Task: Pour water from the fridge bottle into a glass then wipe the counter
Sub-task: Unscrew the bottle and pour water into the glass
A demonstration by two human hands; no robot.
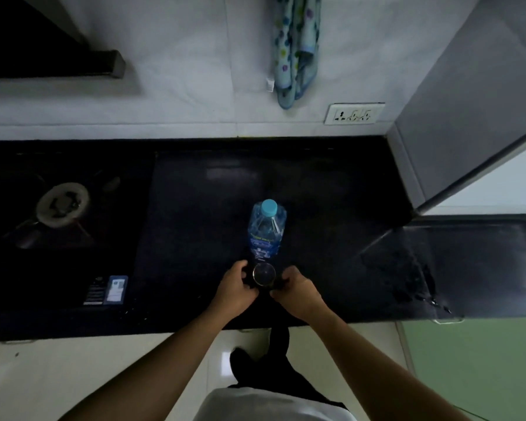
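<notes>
A clear plastic water bottle (267, 229) with a light blue cap stands upright on the black counter (195, 208), cap on. Just in front of it, nearer me, stands a small clear glass (264, 274). My left hand (237, 288) curls around the glass's left side and my right hand (298, 291) around its right side; the fingers seem to touch it. The dim light hides whether the glass holds water. A blue patterned cloth (296, 47) hangs on the white wall behind the counter.
A gas burner (62, 205) is set into the counter at the left, with a label sticker (116, 289) near the front edge. A grey fridge (468, 117) stands at the right. A wall socket (354, 113) sits below the cloth. Water streaks (416, 275) mark the right counter part.
</notes>
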